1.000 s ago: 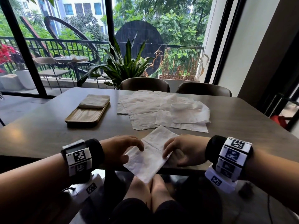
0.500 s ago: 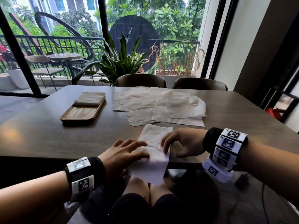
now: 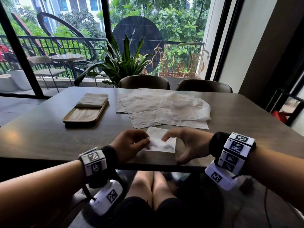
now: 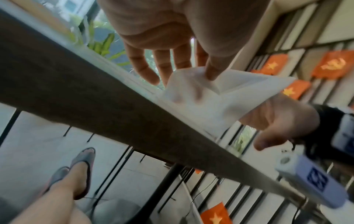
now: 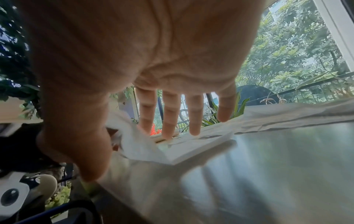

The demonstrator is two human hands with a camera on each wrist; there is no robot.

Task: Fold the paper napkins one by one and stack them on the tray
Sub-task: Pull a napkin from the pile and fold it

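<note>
A white paper napkin [image 3: 162, 137] lies folded near the table's front edge, between my hands. My left hand [image 3: 134, 143] pinches its raised left flap, and the left wrist view shows the thumb and fingers [image 4: 211, 72] on that flap of the napkin [image 4: 201, 98]. From the right, my right hand [image 3: 184, 142] reaches over with straight fingers; in the right wrist view the fingertips [image 5: 168, 131] touch the napkin [image 5: 191, 145]. Far left stands the wooden tray [image 3: 82, 116] with a stack of folded napkins [image 3: 92, 100] at its far end.
A loose pile of unfolded napkins [image 3: 164, 109] is spread over the middle of the dark table [image 3: 41, 137], just beyond my hands. Two chairs [image 3: 144, 82] stand at the far side before a window with a plant. My knees are under the table edge.
The napkin that hung over the table's front edge now lies folded wholly on the table. Both hands moved forward onto it, and the left hand has taken hold of a flap.
</note>
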